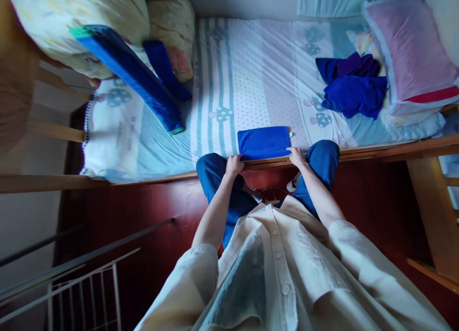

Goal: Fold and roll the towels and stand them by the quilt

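Note:
A folded blue cloth (264, 140) lies flat as a rectangle on the front edge of the bed, a small white tag at its right side. My left hand (234, 165) is closed at its near left corner. At the near right corner, my right hand (296, 156) pinches the cloth's edge. Both wrists rest close to my knees. To the right lies a crumpled blue cloth (358, 94) with a purple cloth (358, 63) behind it.
On the bed (247, 72) at left are a long folded blue piece with green ends (132, 77) and a darker blue strip (167, 72). Bulky bedding (89, 20) fills the back left; a pink pillow (412, 49) is at right. A metal rack (86, 292) stands lower left.

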The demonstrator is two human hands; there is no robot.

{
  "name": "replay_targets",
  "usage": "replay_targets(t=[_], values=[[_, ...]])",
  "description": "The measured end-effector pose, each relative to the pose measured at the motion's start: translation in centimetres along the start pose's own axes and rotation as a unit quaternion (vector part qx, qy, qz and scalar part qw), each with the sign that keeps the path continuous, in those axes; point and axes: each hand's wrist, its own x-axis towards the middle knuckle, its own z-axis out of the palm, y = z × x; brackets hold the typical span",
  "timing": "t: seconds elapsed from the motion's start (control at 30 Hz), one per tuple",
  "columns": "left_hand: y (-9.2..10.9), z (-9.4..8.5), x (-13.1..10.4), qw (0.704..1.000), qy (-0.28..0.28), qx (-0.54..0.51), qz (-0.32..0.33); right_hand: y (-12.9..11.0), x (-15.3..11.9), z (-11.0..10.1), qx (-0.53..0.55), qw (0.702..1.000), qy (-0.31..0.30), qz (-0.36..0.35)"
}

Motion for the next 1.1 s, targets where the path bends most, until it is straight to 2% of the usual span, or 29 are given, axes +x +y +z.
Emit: replay_targets(t=[0.1, 0.37, 0.53, 0.7, 0.9, 1.1], values=[[0.2, -0.5, 0.3, 0.998, 0.03, -0.048, -0.003, -0.4, 0.3, -0.3, 0.045, 0.998, 0.041, 0.001], [0.3, -0.5, 1.3, 0.978, 0.066, -0.18, -0.08, -0.1, 1.6, 0.1, 0.148, 0.983, 0.106, 0.032], [-0.2, -0.2, 2.3, 0.962, 0.113, -0.205, -0.141, 0.4, 2.5, 0.5, 0.196, 0.969, 0.14, 0.061], [-0.3, 0.3, 2.5, 0.964, 0.108, -0.186, -0.157, 0.7, 2.7, 0.8, 0.171, 0.973, 0.142, 0.068], [-0.2, 0.8, 2.4, 0.968, 0.101, -0.165, -0.161, 1.2, 2.7, 1.2, 0.11, 0.983, 0.115, 0.095], [-0.5, 1.3, 2.6, 0.97, 0.091, -0.157, -0.161, 1.8, 3.2, 1.8, 0.116, 0.981, 0.116, 0.108]])
